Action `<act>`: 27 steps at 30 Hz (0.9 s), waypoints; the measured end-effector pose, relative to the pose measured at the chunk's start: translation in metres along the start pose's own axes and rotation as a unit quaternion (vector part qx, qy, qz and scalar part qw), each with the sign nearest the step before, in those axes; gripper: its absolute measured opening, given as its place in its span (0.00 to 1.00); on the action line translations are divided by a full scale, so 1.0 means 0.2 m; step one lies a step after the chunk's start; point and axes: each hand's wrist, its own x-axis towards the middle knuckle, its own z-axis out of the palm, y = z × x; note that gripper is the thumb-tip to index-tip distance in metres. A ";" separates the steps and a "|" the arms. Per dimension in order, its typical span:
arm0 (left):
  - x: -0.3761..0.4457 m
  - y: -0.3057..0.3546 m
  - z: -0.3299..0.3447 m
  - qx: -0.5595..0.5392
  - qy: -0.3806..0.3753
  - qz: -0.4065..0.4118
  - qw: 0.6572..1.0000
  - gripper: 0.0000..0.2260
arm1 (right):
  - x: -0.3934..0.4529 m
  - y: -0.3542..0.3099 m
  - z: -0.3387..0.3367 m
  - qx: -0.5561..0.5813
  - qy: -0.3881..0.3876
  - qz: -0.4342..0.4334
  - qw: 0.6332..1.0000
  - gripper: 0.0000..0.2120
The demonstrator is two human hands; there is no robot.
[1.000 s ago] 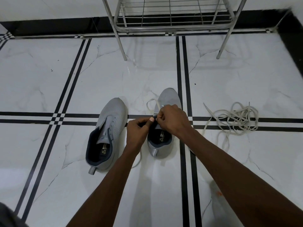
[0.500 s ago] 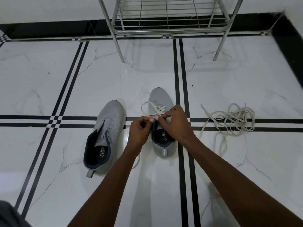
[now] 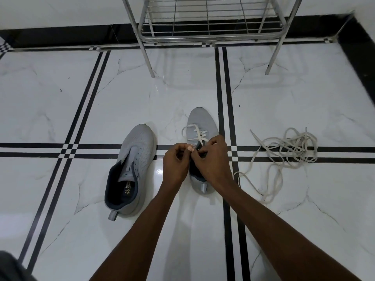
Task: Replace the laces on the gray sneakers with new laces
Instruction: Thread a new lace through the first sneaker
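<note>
Here both hands pinch lace on right sneaker; insole logo unreadable.

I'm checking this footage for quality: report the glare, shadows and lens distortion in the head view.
Head view: a bright glare spot on the glossy white marble-look floor between the hands and the unlaced gray mesh sneaker; soft arm shadows fall on the tiles; wide-angle bending curves the black floor border and splays the chrome wire rack; focus stays sharp.
</note>
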 end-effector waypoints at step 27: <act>0.04 -0.06 -0.12 0.190 0.148 -0.014 0.970 0.05 | 0.05 0.05 -0.09 0.029 -0.045 0.012 0.998 0.08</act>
